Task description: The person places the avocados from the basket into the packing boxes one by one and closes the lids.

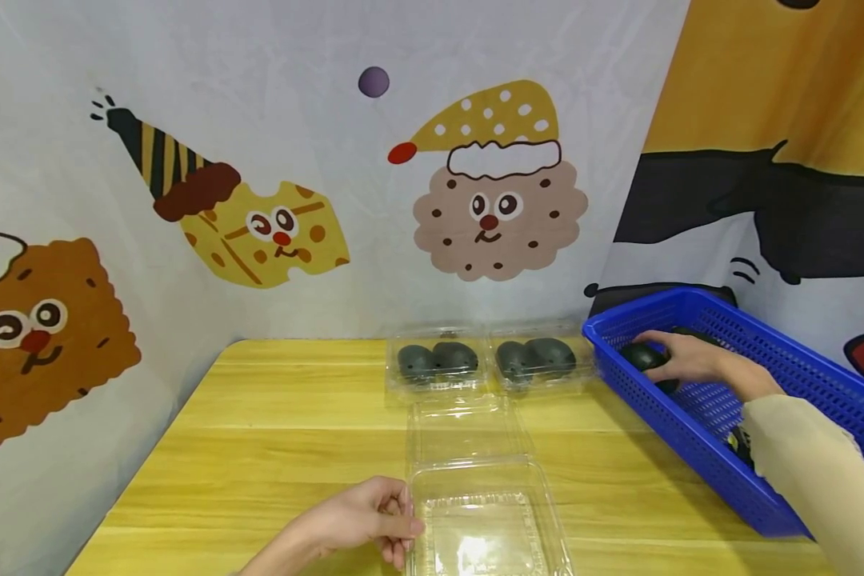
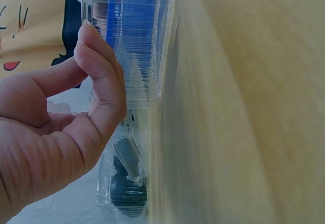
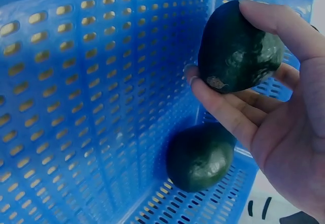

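Observation:
My right hand (image 1: 702,364) reaches into the blue perforated basket (image 1: 691,448) at the right. It grips a dark green avocado (image 3: 236,51) between thumb and fingers, off the basket floor. Below it in the right wrist view, another avocado (image 3: 200,158) lies on the bottom against the side wall. At the front of the table, my left hand (image 1: 363,520) pinches the left rim of a clear plastic clamshell box (image 1: 478,462). The box stands open with its lid (image 1: 468,428) folded back, away from me, and nothing lies in it.
Two closed clear boxes stand side by side at the table's back edge, with avocados (image 1: 438,362) in the left one and avocados (image 1: 536,358) in the right one. Behind the wooden table (image 1: 295,424) hangs a cloth with cartoon prints (image 1: 500,216).

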`<move>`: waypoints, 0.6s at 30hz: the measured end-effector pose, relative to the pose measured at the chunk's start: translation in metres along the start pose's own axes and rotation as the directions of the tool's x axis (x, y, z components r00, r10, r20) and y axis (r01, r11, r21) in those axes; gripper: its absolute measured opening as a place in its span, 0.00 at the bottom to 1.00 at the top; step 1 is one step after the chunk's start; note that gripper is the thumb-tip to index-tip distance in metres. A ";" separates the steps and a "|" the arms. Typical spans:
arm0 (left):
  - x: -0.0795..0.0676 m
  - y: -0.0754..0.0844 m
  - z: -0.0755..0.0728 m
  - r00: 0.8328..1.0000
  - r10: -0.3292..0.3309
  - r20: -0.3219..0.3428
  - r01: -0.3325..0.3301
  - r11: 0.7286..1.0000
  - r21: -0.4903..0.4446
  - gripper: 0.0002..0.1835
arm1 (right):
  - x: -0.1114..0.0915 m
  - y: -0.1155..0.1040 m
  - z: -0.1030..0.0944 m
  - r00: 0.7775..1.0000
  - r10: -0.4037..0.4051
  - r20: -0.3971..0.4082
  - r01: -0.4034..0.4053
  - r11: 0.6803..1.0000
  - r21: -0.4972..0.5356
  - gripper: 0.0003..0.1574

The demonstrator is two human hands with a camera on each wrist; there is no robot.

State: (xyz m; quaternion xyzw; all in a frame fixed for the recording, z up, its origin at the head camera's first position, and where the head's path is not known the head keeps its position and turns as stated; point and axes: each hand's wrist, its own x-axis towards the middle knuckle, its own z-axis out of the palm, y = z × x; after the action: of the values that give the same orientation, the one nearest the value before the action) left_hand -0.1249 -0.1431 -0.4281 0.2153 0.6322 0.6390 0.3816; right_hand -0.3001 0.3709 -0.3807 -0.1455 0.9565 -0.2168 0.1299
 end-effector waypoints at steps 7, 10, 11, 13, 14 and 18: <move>0.000 0.000 0.000 1.000 0.005 0.009 -0.005 1.000 -0.001 0.10 | -0.009 -0.005 -0.014 0.996 -0.022 -0.089 0.016 0.997 -0.076 0.50; -0.001 0.000 0.000 1.000 0.006 0.006 -0.006 1.000 0.000 0.10 | -0.012 -0.007 -0.020 0.993 -0.033 -0.115 0.022 0.995 -0.101 0.49; -0.001 0.000 0.000 1.000 0.007 0.005 -0.007 1.000 -0.001 0.10 | -0.013 -0.008 -0.022 0.992 -0.040 -0.119 0.028 0.994 -0.107 0.49; -0.001 0.000 0.001 1.000 0.008 0.003 -0.008 1.000 -0.001 0.10 | -0.015 -0.009 -0.025 0.991 -0.049 -0.124 0.035 0.993 -0.113 0.48; -0.001 0.000 0.001 1.000 0.009 0.004 -0.009 1.000 -0.002 0.10 | -0.016 -0.009 -0.026 0.990 -0.055 -0.128 0.040 0.992 -0.116 0.48; -0.001 0.000 0.001 1.000 0.009 0.009 -0.009 1.000 -0.008 0.10 | -0.019 -0.012 -0.031 0.987 -0.072 -0.143 0.055 0.991 -0.119 0.47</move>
State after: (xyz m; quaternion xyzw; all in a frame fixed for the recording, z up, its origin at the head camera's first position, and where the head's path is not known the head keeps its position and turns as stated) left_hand -0.1236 -0.1434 -0.4273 0.2194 0.6269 0.6424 0.3823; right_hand -0.2891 0.3786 -0.3450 -0.1670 0.9692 -0.1756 0.0435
